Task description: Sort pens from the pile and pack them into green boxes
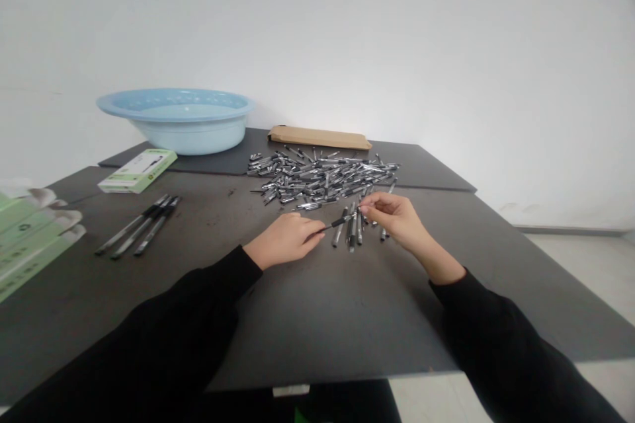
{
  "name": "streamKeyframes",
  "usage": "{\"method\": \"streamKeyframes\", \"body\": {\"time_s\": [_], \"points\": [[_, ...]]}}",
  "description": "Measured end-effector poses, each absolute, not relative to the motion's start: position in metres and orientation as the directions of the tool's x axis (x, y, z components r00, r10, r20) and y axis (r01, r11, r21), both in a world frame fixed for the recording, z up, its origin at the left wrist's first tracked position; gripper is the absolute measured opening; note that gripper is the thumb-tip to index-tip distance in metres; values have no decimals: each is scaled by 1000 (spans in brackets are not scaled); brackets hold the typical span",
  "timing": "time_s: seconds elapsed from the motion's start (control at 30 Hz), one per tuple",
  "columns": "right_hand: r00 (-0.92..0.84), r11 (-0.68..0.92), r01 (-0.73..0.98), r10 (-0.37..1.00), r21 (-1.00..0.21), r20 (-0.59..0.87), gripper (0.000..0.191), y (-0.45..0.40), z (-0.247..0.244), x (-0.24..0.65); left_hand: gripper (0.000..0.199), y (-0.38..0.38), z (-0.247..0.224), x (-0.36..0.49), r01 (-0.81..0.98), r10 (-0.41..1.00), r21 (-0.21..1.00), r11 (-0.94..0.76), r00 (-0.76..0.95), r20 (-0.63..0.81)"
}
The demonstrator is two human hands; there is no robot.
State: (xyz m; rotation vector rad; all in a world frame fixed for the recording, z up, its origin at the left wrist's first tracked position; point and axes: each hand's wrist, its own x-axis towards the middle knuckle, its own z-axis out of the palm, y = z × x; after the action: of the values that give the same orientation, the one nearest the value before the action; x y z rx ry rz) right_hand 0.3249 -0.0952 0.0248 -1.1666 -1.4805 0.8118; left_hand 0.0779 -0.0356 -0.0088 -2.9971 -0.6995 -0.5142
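Observation:
A slim pen [340, 220] with a clear barrel and dark grip slants between my hands, just above the dark table. My left hand [286, 238] is closed on its lower left end. At its upper right end, my right hand [395, 217] pinches with thumb and forefinger; the small part between the fingertips is mostly hidden. Several loose pens [352, 232] lie under and beside my right hand. Behind both hands spreads a large heap of pens [322, 175], pointing every way.
Three pens [141, 228] lie side by side at left, near a green-and-white box [139, 170]. Open green cartons [34, 241] stand at the left edge. A blue basin [193, 135] and a flat brown cardboard piece [320, 137] sit at the back by the wall.

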Motion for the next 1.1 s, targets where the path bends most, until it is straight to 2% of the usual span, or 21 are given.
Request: {"method": "streamKeyframes", "body": {"time_s": [0.23, 0.5, 1.1], "points": [[-18, 305, 257, 950, -917, 311, 27, -95, 25, 327, 26, -35, -10, 78, 434, 427, 54, -899, 845, 321], [-35, 286, 234, 958, -929, 286, 32, -94, 21, 325, 25, -37, -8, 79, 423, 414, 49, -905, 849, 328], [-83, 281, 265, 960, -923, 268, 22, -99, 18, 320, 28, -38, -9, 82, 393, 392, 68, -917, 856, 337]]}}
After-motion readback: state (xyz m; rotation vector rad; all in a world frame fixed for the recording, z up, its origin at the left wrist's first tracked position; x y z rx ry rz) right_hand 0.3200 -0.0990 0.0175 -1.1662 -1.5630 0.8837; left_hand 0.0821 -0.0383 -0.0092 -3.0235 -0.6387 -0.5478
